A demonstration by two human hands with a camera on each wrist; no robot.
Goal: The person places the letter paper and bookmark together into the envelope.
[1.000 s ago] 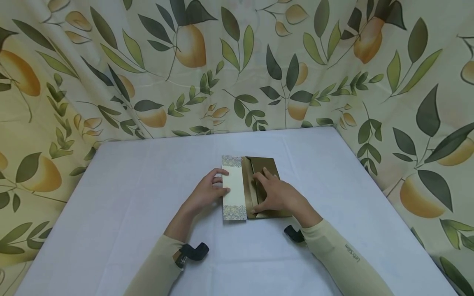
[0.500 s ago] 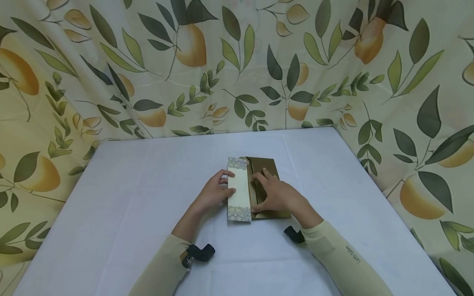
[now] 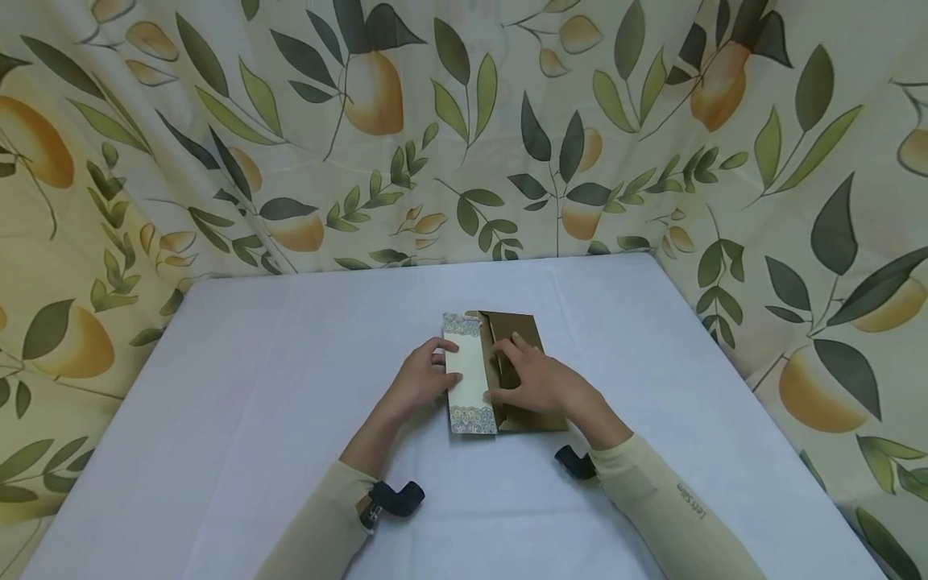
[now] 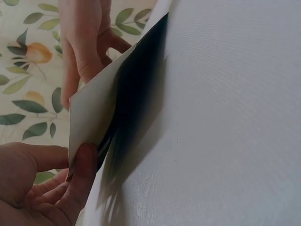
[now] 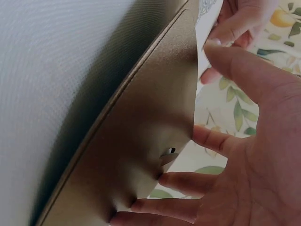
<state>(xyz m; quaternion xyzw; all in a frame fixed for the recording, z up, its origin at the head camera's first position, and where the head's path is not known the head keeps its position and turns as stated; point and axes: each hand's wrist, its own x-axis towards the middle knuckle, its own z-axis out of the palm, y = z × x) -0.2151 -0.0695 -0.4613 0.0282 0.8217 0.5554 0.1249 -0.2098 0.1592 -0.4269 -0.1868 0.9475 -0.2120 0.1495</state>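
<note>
At the middle of the white desk (image 3: 319, 346), left hand (image 3: 422, 374) pinches the left edge of a cream card (image 3: 468, 372), patterned near and far ends. Card overlaps left side of a brown folder (image 5: 141, 117). Right hand (image 3: 544, 383), fingers spread, touches folder, thumb by card's right edge.

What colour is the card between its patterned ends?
Cream; the card shows best in the head view.

2 grips: my left grip (image 3: 424, 374), my right grip (image 3: 540, 377). 1 pale card (image 3: 470, 374) at the left, 1 brown folder (image 5: 136, 122) at the right. Behind them: 2 sleeves (image 3: 315, 528), 2 black wrist devices (image 3: 400, 499). Below: 1 desk (image 3: 290, 362).
</note>
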